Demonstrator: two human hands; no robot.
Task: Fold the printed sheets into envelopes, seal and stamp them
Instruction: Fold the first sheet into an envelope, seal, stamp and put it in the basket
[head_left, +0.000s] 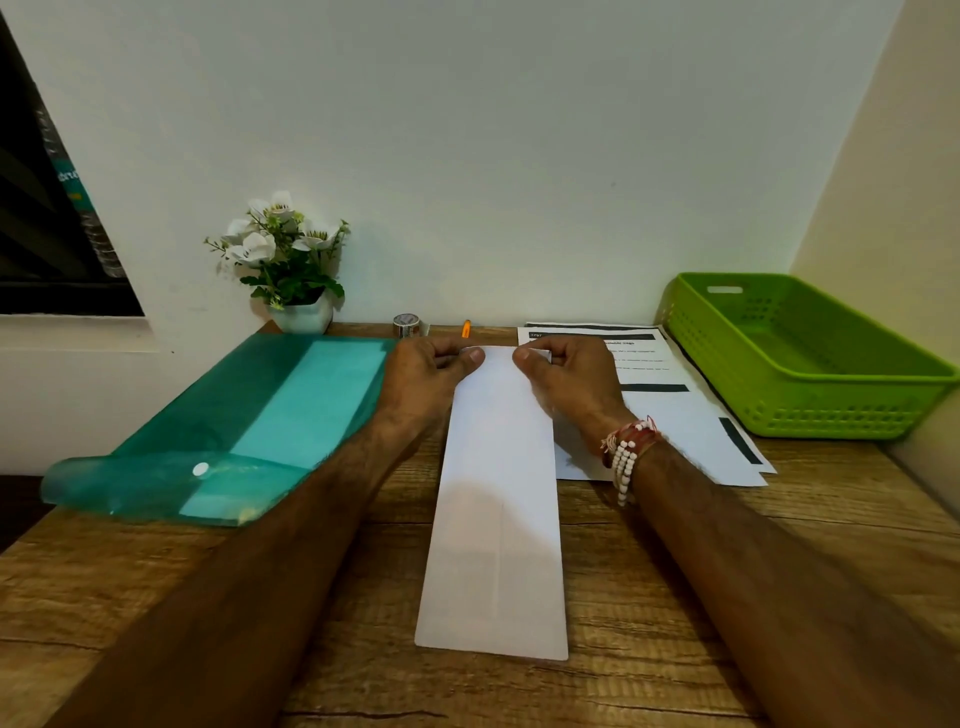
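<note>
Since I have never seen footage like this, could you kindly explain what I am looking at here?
There is no machine: a person works with bare hands, and one camera worn on their head looks forward and down, so the forearms reach in from below. The left hand and the right hand each pinch the far end of a long white paper, probably an envelope, lying on the wooden desk. Printed sheets sit to its right, beside a green basket. A teal plastic folder lies on the left; a flower pot, a tape roll and an orange pen are by the wall.
</note>
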